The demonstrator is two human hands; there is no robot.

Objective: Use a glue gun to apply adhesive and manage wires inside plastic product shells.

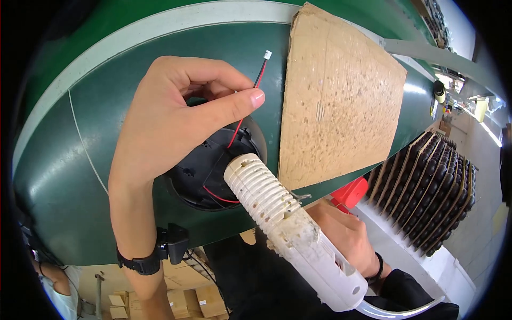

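My left hand (181, 106) pinches a thin red-and-black wire (258, 82) between thumb and forefinger. The wire's white connector (267, 55) sticks up past the fingertips. Below this hand lies a round black plastic housing (194, 176), partly covered by the hand; the wire runs down into it. My right hand (346, 234) is closed round a white hot glue gun (298, 229) with a ribbed, glue-stained front. The gun's front end is over the housing's right side, hiding part of it. A curved translucent glue stick (400, 310) trails from the gun's rear.
A cardboard sheet (341, 101) dotted with marks lies on the green table (58, 160), right of the housing. A red object (352, 193) is by the right hand. Stacked black round parts between dividers (426, 186) stand at right. Cardboard boxes (197, 301) sit below; another person (58, 288) is lower left.
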